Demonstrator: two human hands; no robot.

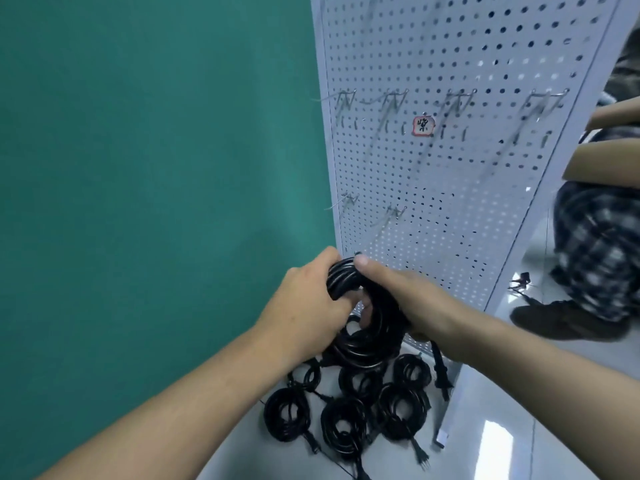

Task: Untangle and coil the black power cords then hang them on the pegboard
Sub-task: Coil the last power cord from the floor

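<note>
One coil (367,342) in left hand (306,306), right hand (410,296), at pegboard (450,209) lower-left edge.

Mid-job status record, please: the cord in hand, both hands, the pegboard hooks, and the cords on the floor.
held cord: black, coiled, in front of the lower pegboard, on no hook
left hand: grips the coil near its top
right hand: grips the coil from the right, thumb on top
hooks: six visible, all bare
floor cords: several black coils at the pegboard's foot
</note>
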